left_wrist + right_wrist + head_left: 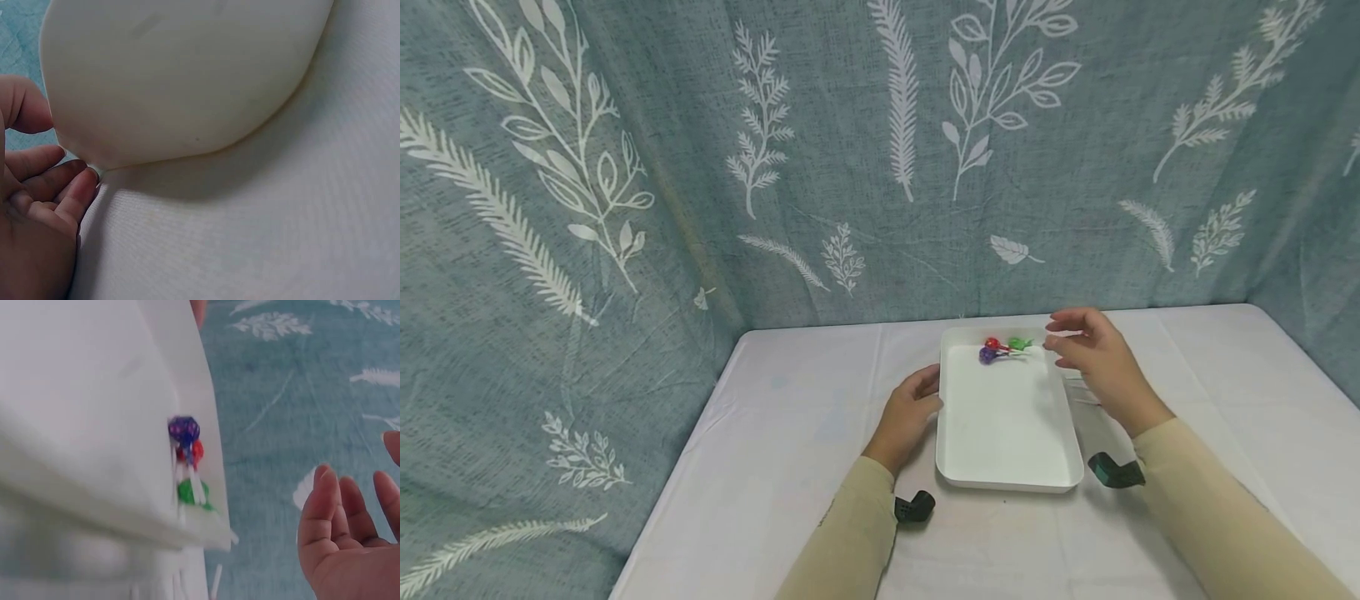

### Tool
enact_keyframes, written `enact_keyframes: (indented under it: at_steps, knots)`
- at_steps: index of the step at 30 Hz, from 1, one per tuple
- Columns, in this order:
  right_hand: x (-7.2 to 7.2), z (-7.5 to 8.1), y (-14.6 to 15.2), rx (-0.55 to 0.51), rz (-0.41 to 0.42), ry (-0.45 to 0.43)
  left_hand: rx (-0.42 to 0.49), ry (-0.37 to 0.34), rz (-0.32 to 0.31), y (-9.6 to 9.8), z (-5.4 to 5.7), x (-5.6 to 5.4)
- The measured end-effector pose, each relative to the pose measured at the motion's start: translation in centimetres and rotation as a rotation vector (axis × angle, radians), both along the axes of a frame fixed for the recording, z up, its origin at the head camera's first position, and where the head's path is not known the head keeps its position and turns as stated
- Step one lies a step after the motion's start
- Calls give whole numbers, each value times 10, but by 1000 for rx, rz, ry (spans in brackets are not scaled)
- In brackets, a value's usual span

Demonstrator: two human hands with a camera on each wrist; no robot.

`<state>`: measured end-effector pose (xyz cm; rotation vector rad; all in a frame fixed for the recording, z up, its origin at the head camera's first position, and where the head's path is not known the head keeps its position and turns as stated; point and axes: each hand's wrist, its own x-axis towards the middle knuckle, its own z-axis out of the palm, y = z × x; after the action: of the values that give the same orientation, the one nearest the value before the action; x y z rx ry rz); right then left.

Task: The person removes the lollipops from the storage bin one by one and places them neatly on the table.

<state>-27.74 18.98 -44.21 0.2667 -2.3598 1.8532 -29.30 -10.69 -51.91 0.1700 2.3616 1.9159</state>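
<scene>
our left hand [910, 412] grips the tray [1004, 425]; by its far edge, lollipops [988, 355] lie left of our nearer, empty right hand [1099, 352]

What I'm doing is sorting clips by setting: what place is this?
Probably a curtained-off tabletop recording spot: leaf-patterned curtains around a white-clothed table, and a white tray of lollipops.

Both forearms [848, 527] are extending forward, the left hand [907, 419] gripping, the right hand [1099, 360] hovering beyond it to the right, fingers [321, 503] loosely curving.
</scene>
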Motion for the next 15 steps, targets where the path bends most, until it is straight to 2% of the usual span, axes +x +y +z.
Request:
enact_keyframes:
  at_steps: [15]
  knots:
    - [-25,11,-45,-18,62,-57,3,-4,-6,-1,1,-2]
